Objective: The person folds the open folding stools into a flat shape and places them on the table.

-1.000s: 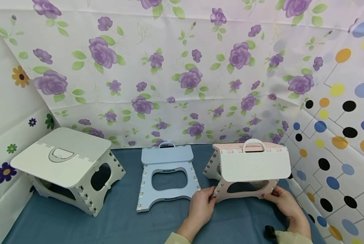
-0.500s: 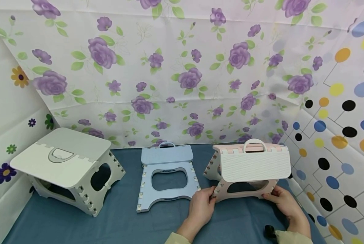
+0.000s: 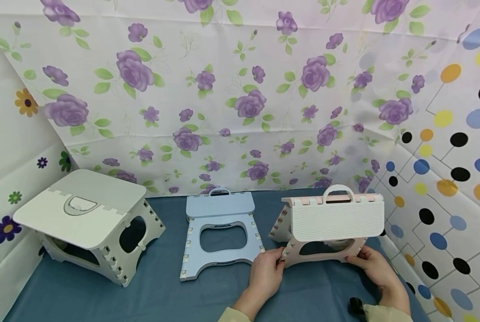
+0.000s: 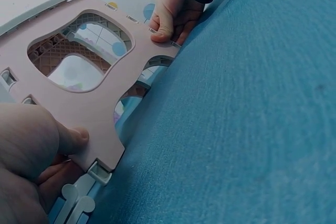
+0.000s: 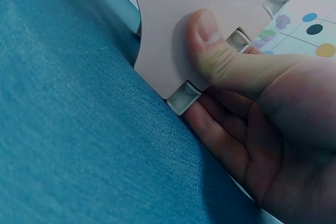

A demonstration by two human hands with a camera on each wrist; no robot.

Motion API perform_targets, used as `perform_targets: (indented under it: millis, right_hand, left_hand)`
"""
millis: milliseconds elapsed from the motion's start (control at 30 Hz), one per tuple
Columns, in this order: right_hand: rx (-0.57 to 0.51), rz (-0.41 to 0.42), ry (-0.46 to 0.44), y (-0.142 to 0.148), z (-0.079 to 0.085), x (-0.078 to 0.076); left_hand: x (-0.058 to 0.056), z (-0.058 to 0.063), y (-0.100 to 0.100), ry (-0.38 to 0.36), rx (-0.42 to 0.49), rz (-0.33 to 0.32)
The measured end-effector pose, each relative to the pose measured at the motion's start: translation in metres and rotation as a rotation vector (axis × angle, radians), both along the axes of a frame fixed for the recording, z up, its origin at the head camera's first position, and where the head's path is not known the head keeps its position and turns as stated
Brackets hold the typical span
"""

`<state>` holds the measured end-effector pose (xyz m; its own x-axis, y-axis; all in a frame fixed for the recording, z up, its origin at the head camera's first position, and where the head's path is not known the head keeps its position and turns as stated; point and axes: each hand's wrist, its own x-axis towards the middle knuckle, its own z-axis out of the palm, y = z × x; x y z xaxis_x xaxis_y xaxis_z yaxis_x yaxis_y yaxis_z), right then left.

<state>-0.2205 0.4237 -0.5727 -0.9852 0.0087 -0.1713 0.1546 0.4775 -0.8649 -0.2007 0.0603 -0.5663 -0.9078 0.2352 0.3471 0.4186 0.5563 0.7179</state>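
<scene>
A pink and white folding stool (image 3: 336,221) stands partly folded at the right of the head view, its white textured top panel sloping toward me and its handle loop sticking up. My left hand (image 3: 265,270) pinches the lower left corner of its pink front leg panel (image 4: 97,108), thumb on the front face. At the lower right corner my right hand (image 3: 378,268) holds the same panel, with the thumb (image 5: 206,32) flat on the pink face and fingers curled behind the edge. The foot of the panel is right at the blue cloth.
A light blue folding stool (image 3: 221,232), folded flatter, lies just left of my left hand. Farther left an unfolded off-white stool (image 3: 84,210) stands on the blue cloth (image 3: 163,299). Patterned curtains (image 3: 248,103) enclose the back and both sides.
The top of the pink and white stool has folded up slightly, so less of its pink rear half shows behind the handle. Both hands keep their grip on the leg panel.
</scene>
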Motion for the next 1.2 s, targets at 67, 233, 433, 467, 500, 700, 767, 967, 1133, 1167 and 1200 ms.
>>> perform_targets:
  millis: [67,233,433,467,500,700,767,967,1133,1167,1200]
  right_hand:
    - [-0.004,-0.001,-0.003,0.0003,-0.0003,-0.0003]
    - [-0.006,0.010,-0.006,0.0013,-0.0011,-0.0009]
    - [-0.010,0.024,-0.001,0.0002,0.0000,0.0001]
    - [-0.012,0.026,0.001,0.0001,0.0003,0.0002]
    - [-0.012,0.030,0.004,0.0000,0.0009,0.0003]
    - [-0.001,0.036,-0.009,0.0022,0.0025,-0.0001]
    - [0.002,0.032,-0.021,0.0029,0.0024,0.0002]
    - [0.005,0.026,-0.049,0.0044,0.0009,0.0002]
    - [0.005,0.020,-0.066,0.0051,0.0003,0.0004]
    - [0.011,0.022,-0.064,0.0050,0.0002,0.0005]
    - [0.017,0.024,-0.063,0.0049,-0.0001,0.0006]
  left_hand:
    - [0.0001,-0.0006,-0.0002,0.007,-0.001,-0.001]
    - [0.0000,-0.0025,-0.0004,0.018,-0.001,0.002]
    - [0.0002,-0.0023,-0.0007,0.005,-0.010,-0.008]
    - [0.0002,-0.0022,-0.0007,0.002,-0.011,-0.008]
    - [0.0001,-0.0019,-0.0006,0.001,-0.012,-0.009]
    - [0.0016,0.0002,-0.0005,-0.009,-0.009,-0.006]
    - [0.0022,0.0007,-0.0004,-0.014,-0.011,-0.009]
    - [0.0023,0.0007,-0.0003,-0.015,-0.013,-0.019]
    - [0.0017,0.0005,-0.0009,-0.013,0.002,-0.031]
    - [0.0014,0.0004,-0.0010,-0.008,0.008,-0.029]
    - [0.0011,0.0002,-0.0013,0.000,0.013,-0.027]
